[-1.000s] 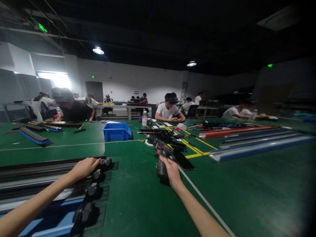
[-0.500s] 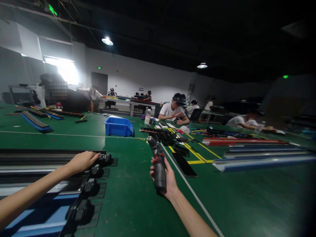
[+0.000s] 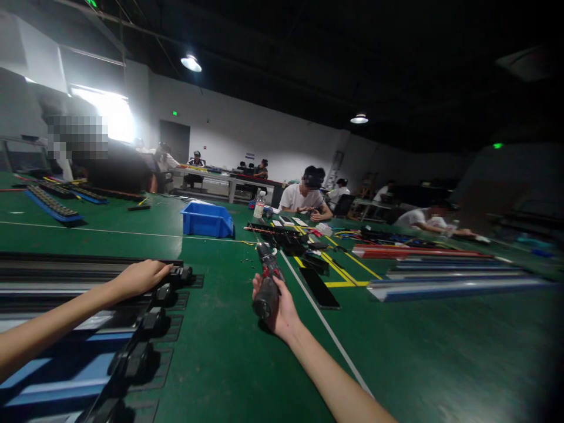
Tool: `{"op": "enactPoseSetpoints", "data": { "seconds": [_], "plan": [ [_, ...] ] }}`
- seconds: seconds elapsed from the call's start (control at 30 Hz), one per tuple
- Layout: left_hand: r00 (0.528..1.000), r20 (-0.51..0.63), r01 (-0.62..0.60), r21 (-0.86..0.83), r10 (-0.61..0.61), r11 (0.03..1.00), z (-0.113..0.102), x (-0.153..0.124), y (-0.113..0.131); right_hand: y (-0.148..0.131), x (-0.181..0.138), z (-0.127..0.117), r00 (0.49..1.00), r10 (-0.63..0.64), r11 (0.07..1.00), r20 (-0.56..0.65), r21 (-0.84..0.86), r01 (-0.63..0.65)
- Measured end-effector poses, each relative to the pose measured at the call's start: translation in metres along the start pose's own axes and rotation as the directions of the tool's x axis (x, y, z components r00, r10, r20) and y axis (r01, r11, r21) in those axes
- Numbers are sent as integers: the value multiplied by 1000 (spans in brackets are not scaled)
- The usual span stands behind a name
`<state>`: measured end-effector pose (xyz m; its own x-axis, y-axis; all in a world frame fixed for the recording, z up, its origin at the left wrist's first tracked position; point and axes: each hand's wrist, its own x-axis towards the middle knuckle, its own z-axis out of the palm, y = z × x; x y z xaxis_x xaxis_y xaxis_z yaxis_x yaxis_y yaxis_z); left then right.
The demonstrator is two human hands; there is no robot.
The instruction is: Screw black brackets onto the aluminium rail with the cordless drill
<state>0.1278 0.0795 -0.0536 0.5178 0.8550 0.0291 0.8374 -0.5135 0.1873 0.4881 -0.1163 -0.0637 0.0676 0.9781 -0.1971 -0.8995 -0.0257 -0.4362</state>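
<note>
Just below frame centre, my right hand (image 3: 282, 310) grips a drill (image 3: 267, 275), its long axis running up-frame, pointing away and slightly left; at left, my left hand (image 3: 141, 277) rests on a black rail (image 3: 66, 266), grip unclear.

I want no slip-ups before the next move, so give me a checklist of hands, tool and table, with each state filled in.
1. Power drill gripped in the right hand: ok.
2. Left hand on the farthest rail, near its black end fitting: ok.
3. Drill's front end apart from the left hand: ok.
4. Bit fitted in the drill: cannot tell.
5. Blue bin upright: ok.
6. No small loose bits on the green table: not ok, several lie near the drill.
</note>
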Motion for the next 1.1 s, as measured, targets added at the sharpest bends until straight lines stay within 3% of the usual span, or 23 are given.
{"op": "enactPoseSetpoints", "data": {
  "seconds": [0.2, 0.43, 0.6, 0.73, 0.93, 1.1],
  "plan": [
    [1000, -17, -11, -12, 11, 1000, -2, 0, 1, 3, -6, -5, 1000, -5, 1000, -9, -25, 5],
    [1000, -17, -15, 13, 15, 1000, -3, -2, 3, 14, -25, 9, 982, 22, 999, 186, -49, -13],
    [1000, -15, -9, 19, 9, 1000, -8, -6, 9, 22, -25, 8, 996, -14, 994, 86, -110, 23],
    [1000, -16, 4, 40, -3, 999, -11, -8, 13, 24, -22, 7, 999, 38, 993, -14, -115, -40],
    [1000, -22, 5, 62, -4, 998, -17, -14, 20, 22, -14, 9, 991, 124, 976, 39, -182, -115],
    [999, -10, -32, 92, 33, 995, -23, -18, 25, 19, 12, 18, 981, 175, 955, 83, -257, -149]
  ]
}}
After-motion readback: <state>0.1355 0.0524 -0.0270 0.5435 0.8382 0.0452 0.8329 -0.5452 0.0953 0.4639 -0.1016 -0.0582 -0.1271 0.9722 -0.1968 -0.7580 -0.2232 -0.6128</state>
